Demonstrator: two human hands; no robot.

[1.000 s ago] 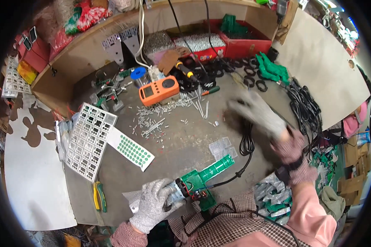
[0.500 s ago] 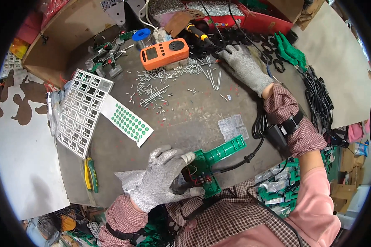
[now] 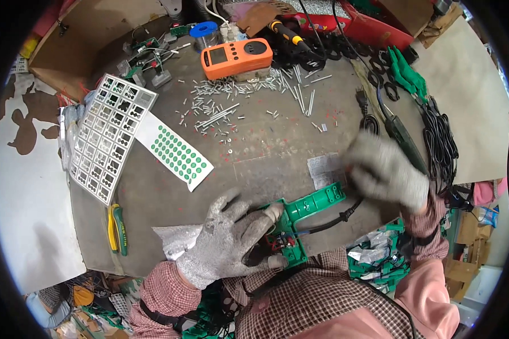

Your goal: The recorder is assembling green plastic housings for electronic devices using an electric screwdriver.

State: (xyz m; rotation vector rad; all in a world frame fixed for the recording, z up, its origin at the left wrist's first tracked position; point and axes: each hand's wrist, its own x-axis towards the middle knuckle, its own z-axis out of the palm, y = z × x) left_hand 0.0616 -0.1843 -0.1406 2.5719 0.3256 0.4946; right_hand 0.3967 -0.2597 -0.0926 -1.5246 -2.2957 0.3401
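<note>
One green housing [image 3: 301, 211]; in left grip [image 3: 219, 242]

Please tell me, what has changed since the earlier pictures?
The right hand reached the green-handled screwdriver, then came back toward the person, now blurred near the green plastic housing. The screwdriver no longer shows where it lay; whether this hand holds it is unclear. The left hand shifted its grip but stays on the housing. The orange meter stayed put.

Grn plastic tool housing [image 3: 315, 204], open side up at bench's [image 3: 266, 155] near edge; long arm angled up-right, partly hidden at L end. Red wires [image 3: 281, 242] exposed inside; blk cord [image 3: 327, 225] w/ strain relief attached.
</note>
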